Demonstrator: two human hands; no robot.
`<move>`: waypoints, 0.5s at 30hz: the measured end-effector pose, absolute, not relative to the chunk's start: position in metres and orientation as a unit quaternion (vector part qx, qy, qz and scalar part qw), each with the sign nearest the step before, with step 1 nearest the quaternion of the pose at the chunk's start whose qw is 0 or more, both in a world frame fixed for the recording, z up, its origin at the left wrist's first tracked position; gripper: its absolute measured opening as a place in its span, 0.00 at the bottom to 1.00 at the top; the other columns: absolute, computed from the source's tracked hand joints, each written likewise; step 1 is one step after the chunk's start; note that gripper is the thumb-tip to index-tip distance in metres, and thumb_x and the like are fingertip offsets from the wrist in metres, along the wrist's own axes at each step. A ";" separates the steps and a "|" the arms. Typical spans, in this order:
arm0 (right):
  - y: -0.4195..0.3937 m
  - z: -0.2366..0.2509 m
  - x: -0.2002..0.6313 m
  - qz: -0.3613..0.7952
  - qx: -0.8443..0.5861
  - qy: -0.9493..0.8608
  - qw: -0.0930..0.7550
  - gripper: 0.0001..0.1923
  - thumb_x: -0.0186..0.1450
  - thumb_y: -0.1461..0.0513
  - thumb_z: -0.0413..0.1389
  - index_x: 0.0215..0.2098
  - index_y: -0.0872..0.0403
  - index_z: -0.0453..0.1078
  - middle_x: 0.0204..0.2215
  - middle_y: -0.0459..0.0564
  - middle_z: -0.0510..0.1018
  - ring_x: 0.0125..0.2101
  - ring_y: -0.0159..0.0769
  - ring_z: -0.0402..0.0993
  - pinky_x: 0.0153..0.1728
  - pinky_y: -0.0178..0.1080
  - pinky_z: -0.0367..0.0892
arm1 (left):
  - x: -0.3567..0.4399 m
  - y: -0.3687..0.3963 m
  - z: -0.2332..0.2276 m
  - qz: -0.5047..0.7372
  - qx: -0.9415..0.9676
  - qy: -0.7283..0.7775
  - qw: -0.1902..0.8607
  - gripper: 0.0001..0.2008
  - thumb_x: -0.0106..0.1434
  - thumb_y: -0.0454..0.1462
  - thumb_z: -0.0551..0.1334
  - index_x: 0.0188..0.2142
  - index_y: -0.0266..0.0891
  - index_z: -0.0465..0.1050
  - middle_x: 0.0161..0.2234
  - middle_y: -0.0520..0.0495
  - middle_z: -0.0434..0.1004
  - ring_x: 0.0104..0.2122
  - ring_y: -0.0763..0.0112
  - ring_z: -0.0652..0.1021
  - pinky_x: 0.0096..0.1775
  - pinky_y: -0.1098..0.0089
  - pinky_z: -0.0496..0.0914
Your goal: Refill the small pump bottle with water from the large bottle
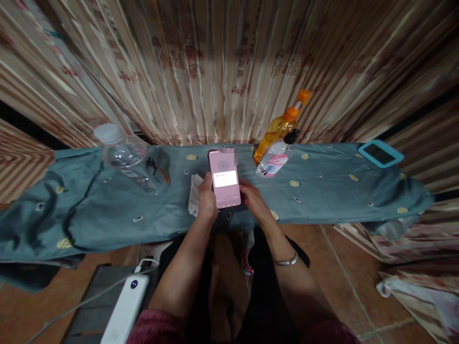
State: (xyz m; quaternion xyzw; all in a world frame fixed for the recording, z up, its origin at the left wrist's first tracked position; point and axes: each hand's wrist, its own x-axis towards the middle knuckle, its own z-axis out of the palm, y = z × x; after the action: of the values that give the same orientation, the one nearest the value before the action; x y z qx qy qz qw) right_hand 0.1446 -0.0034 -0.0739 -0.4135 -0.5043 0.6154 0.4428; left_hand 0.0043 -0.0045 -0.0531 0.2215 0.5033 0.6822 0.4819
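Note:
A smartphone with a lit pinkish screen and a white pop-up box is held tilted up over the cloth-covered board. My left hand grips its left edge, thumb along the side. At the lower right edge of the phone, my right hand is closed against it; some of those fingers are hidden. White folded tissue lies beside and partly under my left hand. Right of the phone stand a clear bottle with a pink label and an orange pump bottle.
On the left is a large clear plastic bottle with a white cap. A blue-framed device lies at the far right of the green patterned cloth. Curtains hang behind. A white power bank with a cable sits low left.

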 end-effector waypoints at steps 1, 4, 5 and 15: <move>-0.003 -0.074 0.143 0.609 -0.413 -0.505 0.451 0.20 0.71 0.51 0.59 0.53 0.55 0.72 0.53 0.54 0.75 0.52 0.44 0.74 0.53 0.52 0.72 | 0.005 -0.005 -0.054 0.681 0.222 0.502 0.484 0.24 0.58 0.58 0.65 0.31 0.38 0.75 0.26 0.50 0.80 0.33 0.63 0.83 0.34 0.69 0.74; -0.002 -0.073 0.140 0.595 -0.414 -0.505 0.468 0.20 0.71 0.50 0.59 0.54 0.55 0.72 0.53 0.54 0.76 0.52 0.45 0.74 0.54 0.53 0.71 | 0.007 -0.006 -0.053 0.669 0.236 0.502 0.495 0.23 0.60 0.58 0.64 0.29 0.39 0.75 0.28 0.48 0.81 0.35 0.62 0.83 0.36 0.68 0.74; -0.002 -0.073 0.140 0.592 -0.415 -0.505 0.472 0.20 0.71 0.50 0.59 0.54 0.55 0.72 0.53 0.54 0.76 0.52 0.44 0.75 0.54 0.53 0.71 | 0.008 -0.007 -0.051 0.664 0.244 0.504 0.495 0.23 0.60 0.57 0.64 0.29 0.39 0.75 0.29 0.47 0.82 0.36 0.61 0.83 0.36 0.68 0.74; -0.001 -0.069 0.140 0.590 -0.420 -0.503 0.471 0.19 0.72 0.51 0.59 0.53 0.55 0.72 0.51 0.53 0.77 0.48 0.42 0.76 0.50 0.50 0.74 | 0.016 -0.009 -0.045 0.642 0.246 0.526 0.501 0.24 0.58 0.59 0.64 0.30 0.40 0.77 0.27 0.47 0.83 0.34 0.58 0.84 0.33 0.66 0.74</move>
State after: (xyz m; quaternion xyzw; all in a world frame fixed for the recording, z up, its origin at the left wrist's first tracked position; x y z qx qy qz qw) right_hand 0.1396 -0.0009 -0.0693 -0.4203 -0.5027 0.5902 0.4714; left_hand 0.0157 -0.0090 -0.0448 0.2460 0.5264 0.6417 0.5006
